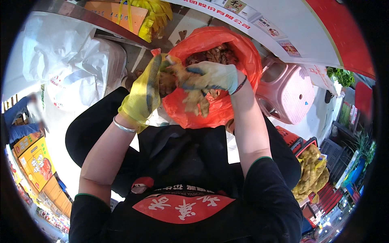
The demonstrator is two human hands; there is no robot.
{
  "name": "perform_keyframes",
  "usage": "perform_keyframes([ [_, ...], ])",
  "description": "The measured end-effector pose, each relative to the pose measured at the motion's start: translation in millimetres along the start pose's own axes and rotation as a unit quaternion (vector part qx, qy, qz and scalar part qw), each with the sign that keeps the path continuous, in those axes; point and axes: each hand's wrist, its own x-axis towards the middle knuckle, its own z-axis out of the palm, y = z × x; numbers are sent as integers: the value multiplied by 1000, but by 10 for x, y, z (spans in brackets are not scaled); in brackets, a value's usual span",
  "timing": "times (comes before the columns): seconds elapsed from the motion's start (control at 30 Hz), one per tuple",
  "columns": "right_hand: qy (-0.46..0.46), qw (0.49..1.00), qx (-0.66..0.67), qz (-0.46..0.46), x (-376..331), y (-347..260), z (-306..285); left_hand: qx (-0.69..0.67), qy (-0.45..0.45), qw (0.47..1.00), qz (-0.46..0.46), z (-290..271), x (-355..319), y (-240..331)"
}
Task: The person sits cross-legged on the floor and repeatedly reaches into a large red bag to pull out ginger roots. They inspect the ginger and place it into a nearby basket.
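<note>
A red plastic bag point(248, 48) stands open between my knees, with brown, knobbly ginger-like roots point(219, 53) inside. Yellow mesh netting point(135, 106) covers my gloved left hand point(150, 87), whose fingers close around a brown root clump point(167, 83) at the bag's left side. Over the bag's mouth, my right hand point(214, 76), in a pale glove with blue-grey fingertips, grips a lighter tan ginger root point(196, 101). Motion smears the fingertips and the roots between my two hands.
A pink plastic stool point(289, 91) is right of the bag, below a white and red printed panel point(279, 28). At left sits a white plastic-wrapped bundle point(81, 73); yellow netting point(156, 16) lies behind. A net sack of tan roots point(312, 174) stands right, beside red baskets point(289, 137).
</note>
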Motion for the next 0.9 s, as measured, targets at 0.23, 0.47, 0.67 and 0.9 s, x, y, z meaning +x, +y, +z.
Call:
perform_keyframes([
  [0.23,45,997,39,41,267,45,295,543,-93,805,219,-42,93,154],
  [0.47,443,854,-87,260,-1,2594,-532,-212,140,959,-123,71,164,324],
  [0.67,376,743,-363,420,220,2287,-62,-269,75,952,-125,-37,59,207],
  [0.9,264,724,-408,489,336,2137,-96,-385,91,901,-179,-68,107,166],
])
